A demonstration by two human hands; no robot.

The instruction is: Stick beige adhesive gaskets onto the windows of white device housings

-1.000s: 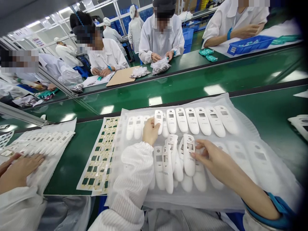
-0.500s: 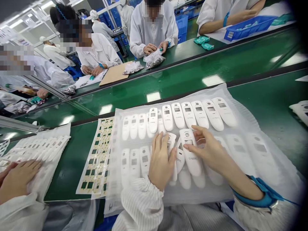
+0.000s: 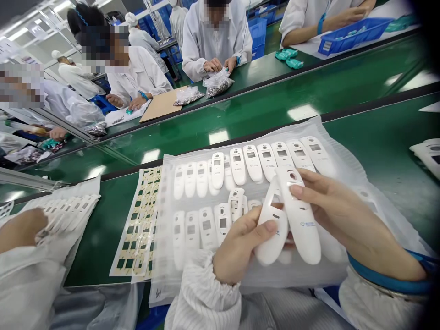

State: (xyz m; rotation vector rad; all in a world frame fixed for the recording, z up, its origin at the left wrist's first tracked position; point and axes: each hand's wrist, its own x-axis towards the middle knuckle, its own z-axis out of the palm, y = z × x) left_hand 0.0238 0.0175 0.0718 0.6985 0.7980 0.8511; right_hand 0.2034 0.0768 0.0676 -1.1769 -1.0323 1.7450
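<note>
My left hand (image 3: 245,238) pinches a white oval casing (image 3: 273,229) near its middle, thumb on the front. My right hand (image 3: 323,197) grips the upper part of a second white casing (image 3: 304,224), which has a round hole at the top and a small blue print. The two casings are side by side and overlap at their upper ends, raised over the translucent sheet (image 3: 268,279). Behind them lies a row of similar casings (image 3: 253,162) with rectangular windows. More casings (image 3: 206,228) lie left of my left hand, some under the sheet.
Sheets of green and yellow pieces (image 3: 132,233) lie to the left. Beyond them a neighbour's hand (image 3: 24,227) is over another batch of casings (image 3: 74,206). More casings (image 3: 428,153) sit at the far right. People work across the green bench (image 3: 254,107), near a blue tray (image 3: 354,36).
My left hand has taken hold of a casing and turned palm inward. My right hand has moved right and nearer with its casing. The neighbour's hand has lifted.
</note>
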